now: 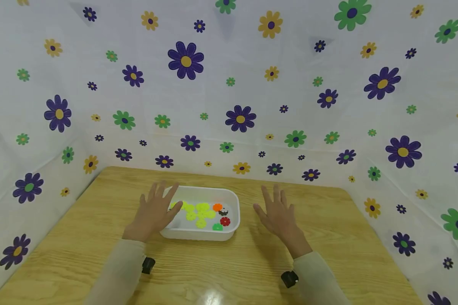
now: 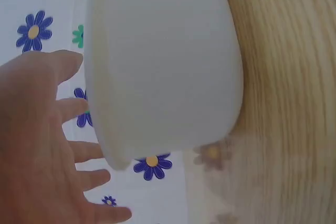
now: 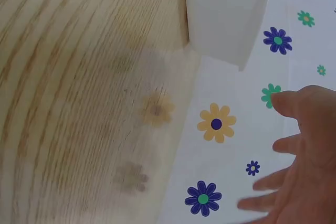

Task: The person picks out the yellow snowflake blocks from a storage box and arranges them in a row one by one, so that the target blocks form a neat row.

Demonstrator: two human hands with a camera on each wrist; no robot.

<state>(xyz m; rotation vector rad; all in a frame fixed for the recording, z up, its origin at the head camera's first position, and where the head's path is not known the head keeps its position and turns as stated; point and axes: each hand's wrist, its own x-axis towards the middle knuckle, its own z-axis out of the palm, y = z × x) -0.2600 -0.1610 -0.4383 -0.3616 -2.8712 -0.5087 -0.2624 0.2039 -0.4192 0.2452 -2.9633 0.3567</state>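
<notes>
Grips wide: left hand (image 1: 149, 214) splayed at left end of white plastic tub (image 1: 204, 235) of flower-shaped discs (image 1: 201, 214); right hand (image 1: 279, 217) splayed, right of tub.

Left grip (image 1: 149, 214), right grip (image 1: 277, 215), outspread (both)

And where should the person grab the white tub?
Probably under the rim of the white tub at both short ends, left hand from the left, right hand from the right. It is longest side to side, and its walls widen toward the rim, which may give something to catch. Small pieces lie inside, so keep it level.
</notes>
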